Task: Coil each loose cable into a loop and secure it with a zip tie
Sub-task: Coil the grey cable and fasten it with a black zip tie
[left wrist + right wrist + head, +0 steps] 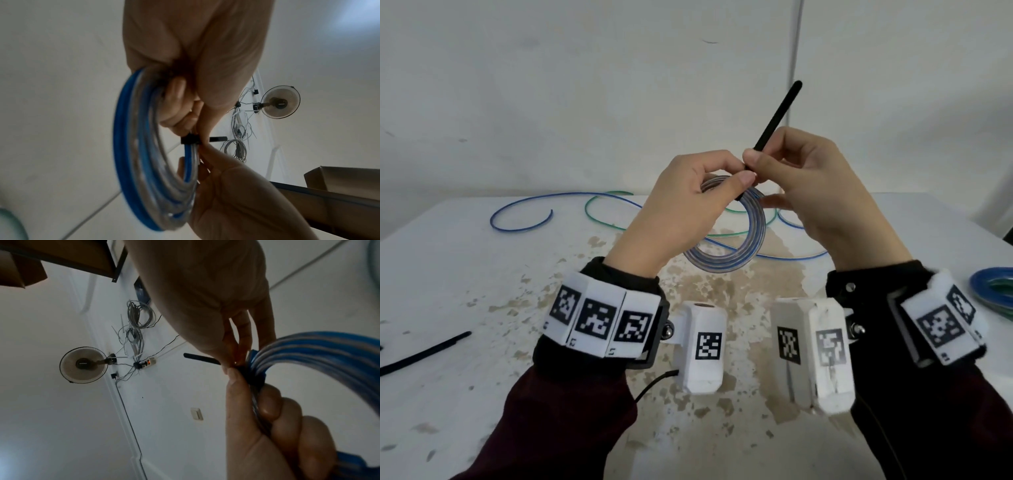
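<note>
— Wrist bands with printed markers sit closest. Status of the hands?
— Left hand [681, 205] grips the coiled cable [726, 240], fingers curled round the bundle, raised above the desk [465, 274]. Right hand [822, 192] pinches the black zip tie [777, 120] at the coil's top; its tail points up.
— Other items?
— Loose cables [544, 212] lie behind; a spare tie [424, 353] lies left.

Your left hand [681, 202] holds the coiled blue cable [736, 240] above the worktop [465, 274], while your right hand [822, 192] pinches the black zip tie [777, 116] at the coil's top. Loose cables [571, 212] lie behind; a spare tie [421, 353] lies left.
</note>
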### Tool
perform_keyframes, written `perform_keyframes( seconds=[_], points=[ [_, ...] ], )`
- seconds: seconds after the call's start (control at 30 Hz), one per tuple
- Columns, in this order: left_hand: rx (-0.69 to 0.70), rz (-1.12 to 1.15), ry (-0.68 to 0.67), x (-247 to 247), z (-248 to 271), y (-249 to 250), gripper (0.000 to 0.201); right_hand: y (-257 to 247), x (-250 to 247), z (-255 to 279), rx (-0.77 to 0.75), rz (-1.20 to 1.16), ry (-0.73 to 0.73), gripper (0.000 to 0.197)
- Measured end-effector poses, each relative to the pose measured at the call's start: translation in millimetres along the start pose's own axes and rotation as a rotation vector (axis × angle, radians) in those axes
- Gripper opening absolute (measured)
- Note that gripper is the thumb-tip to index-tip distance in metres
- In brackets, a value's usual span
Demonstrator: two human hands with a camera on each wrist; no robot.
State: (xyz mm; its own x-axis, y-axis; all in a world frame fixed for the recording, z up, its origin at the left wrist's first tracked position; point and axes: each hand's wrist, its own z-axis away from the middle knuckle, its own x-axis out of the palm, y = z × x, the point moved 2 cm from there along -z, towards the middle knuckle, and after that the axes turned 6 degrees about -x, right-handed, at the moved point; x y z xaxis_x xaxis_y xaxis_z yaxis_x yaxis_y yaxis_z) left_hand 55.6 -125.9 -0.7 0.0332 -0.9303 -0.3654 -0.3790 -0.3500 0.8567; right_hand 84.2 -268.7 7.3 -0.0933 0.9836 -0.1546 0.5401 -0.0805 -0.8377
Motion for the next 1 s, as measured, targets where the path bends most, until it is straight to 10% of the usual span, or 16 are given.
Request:
perform_keyframes(
  seconds=[0.23,0.57,1.0],
  points=[
    [-0.003,-0.134,0.059,14,-1,-7,0.018,7,-4,-2,-0.014,0.184,0.006,0.027],
    [-0.090,0.360,0.041,96,8,7,0.013,-3,-70,53,0.237,0.237,-0.218,0.030],
    [-0.396,0.642,-0.373,285,-6,8,0.030,34,-257,158,0.300,0.280,0.473,0.016]
  ],
)
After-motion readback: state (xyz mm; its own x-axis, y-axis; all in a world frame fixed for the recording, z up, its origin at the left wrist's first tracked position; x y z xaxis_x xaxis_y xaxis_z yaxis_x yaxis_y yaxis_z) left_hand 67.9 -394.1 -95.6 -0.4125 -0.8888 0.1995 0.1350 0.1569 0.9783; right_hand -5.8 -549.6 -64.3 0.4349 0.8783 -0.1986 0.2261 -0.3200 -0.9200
